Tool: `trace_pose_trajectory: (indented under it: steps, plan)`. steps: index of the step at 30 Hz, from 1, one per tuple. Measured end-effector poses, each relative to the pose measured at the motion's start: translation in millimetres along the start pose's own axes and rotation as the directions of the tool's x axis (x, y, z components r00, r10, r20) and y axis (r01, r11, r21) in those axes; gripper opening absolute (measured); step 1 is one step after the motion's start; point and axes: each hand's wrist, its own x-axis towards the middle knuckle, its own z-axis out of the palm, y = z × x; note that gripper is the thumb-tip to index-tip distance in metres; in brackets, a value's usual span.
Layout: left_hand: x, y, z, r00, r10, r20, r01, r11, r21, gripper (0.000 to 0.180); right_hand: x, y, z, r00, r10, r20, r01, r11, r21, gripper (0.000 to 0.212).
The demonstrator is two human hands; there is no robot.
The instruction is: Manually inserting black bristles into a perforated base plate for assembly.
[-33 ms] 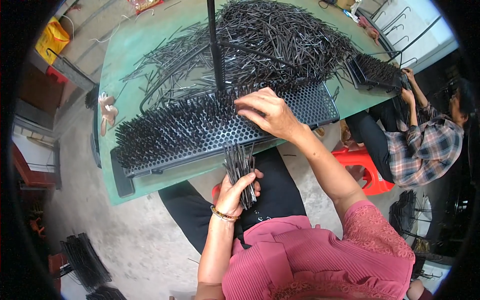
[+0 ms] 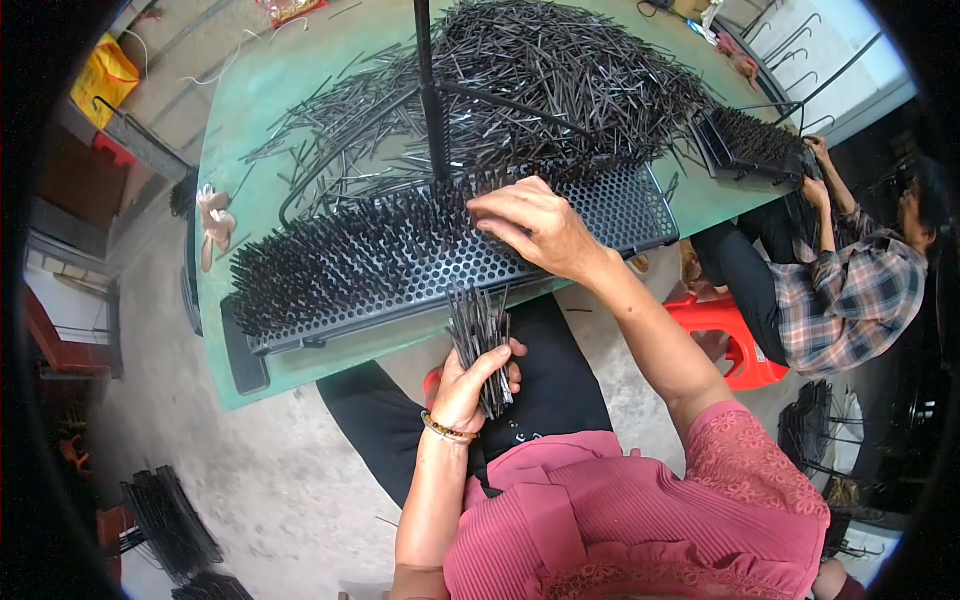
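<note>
My left hand is wrapped round a bundle of thin black sticks, held upright over my lap, just off the near edge of a perforated black tray. Short black sticks stand in the tray's holes, densely over its left part and along its far side. Above the tray's middle, beside the standing sticks, is my right hand, thumb and fingers drawn together in a pinch. What lies between those fingertips is too small to make out against the dark sticks.
A big heap of loose black sticks covers the far part of the green table. A black metal post rises behind the tray. At right, a co-worker on a red stool handles another bristled tray. Gloves lie at left.
</note>
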Motion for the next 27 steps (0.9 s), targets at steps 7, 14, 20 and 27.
trace_pose_trajectory:
  steps: [7,14,20,27]
  plan:
    - [1,0,-1,1.000,-0.018,0.017,0.018,1.000,-0.010,0.031,4,3,-4,0.999,-0.033,0.018,0.034,0.999,-0.027,0.023]
    - [4,1,3,0.997,-0.038,0.073,0.044,0.995,-0.090,0.034,11,2,-4,0.981,-0.144,0.128,0.159,0.980,-0.116,0.031]
    - [3,4,4,0.999,-0.029,0.013,0.029,0.999,0.012,0.029,9,-7,-4,0.994,-0.106,0.019,0.108,0.982,-0.152,0.030]
    - [-3,11,13,0.993,0.047,0.107,-0.067,0.979,0.194,0.021,-8,-41,-21,0.803,0.385,0.455,-0.558,0.755,0.345,0.027]
